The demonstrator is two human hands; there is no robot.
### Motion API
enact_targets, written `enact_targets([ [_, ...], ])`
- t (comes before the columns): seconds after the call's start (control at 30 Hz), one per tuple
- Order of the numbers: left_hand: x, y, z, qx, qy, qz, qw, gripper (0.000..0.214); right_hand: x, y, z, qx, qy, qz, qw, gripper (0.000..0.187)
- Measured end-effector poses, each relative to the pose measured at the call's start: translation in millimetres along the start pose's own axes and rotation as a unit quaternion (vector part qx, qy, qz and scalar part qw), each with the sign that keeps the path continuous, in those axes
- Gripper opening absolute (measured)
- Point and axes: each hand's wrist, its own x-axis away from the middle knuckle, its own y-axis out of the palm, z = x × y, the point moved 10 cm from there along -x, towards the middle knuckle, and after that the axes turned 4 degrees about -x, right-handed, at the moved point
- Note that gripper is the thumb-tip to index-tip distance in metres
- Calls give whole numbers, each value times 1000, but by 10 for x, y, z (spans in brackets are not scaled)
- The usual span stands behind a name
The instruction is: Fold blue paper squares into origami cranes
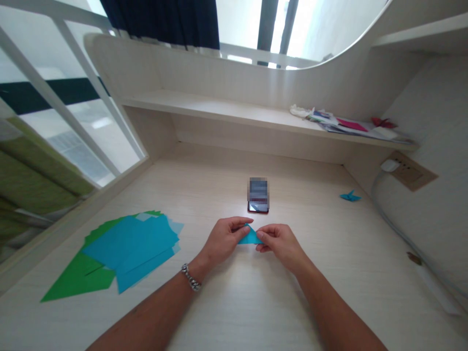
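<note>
A small folded piece of blue paper (pixel 249 238) is held between both hands over the middle of the desk. Its upper part comes to a point, and its lower edge runs nearly straight. My left hand (pixel 227 237) grips the left side, thumb on top. On the right side, my right hand (pixel 278 242) pinches the paper between thumb and fingers. Just beyond the hands lies a phone (pixel 258 196), its screen partly blurred out.
Blue sheets (pixel 135 243) and green sheets (pixel 78 275) lie in a fanned pile at left. A folded blue paper figure (pixel 350 196) sits at right, near a cable (pixel 389 219) plugged into a wall socket (pixel 409 170). Papers (pixel 351 125) rest on the shelf (pixel 219 109).
</note>
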Motion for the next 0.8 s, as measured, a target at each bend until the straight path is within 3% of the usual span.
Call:
enact_targets([
  [0.43,20,27,17,24,2,-2,1000,26,9,17,-105,64,-45,14,997,31],
  [0.8,41,54,40,19,13,-6,1000,20,56,107,-154,113,-48,-35,992,25],
])
